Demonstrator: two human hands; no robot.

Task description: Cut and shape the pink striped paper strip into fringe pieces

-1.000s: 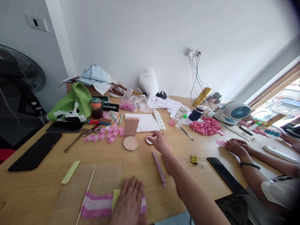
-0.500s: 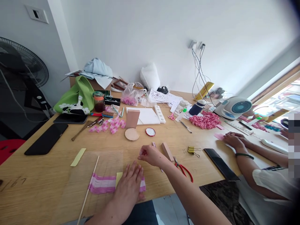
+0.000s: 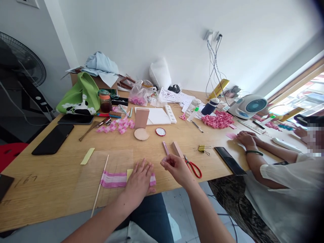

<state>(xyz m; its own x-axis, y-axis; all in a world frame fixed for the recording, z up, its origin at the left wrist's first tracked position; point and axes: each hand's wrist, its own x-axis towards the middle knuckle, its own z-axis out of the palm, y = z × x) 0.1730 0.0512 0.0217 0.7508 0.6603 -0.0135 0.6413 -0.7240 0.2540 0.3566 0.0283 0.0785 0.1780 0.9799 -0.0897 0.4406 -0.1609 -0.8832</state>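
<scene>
The left hand is lying flat with its fingers slightly apart, covering the middle of a pink-and-white striped strip and much of a yellow paper piece, so I can't see how those two are meeting under the palm. The right hand is hovering just beside it, thumb and fingertips drawn together; whether anything tiny is sitting between them, I can't tell.

The strip is resting on a clear sheet whose edges are barely showing against the wooden table, and its left end is meeting a thin stick. Beyond the right hand, a pink cutter is lying partly hidden behind the fingers, with a brown block and red-handled pliers near it.

Farther right, a neighbour's hands are resting by a pink piece. At the far left, a standing fan and a dark flat object are running out of view; the latter I can't identify.
</scene>
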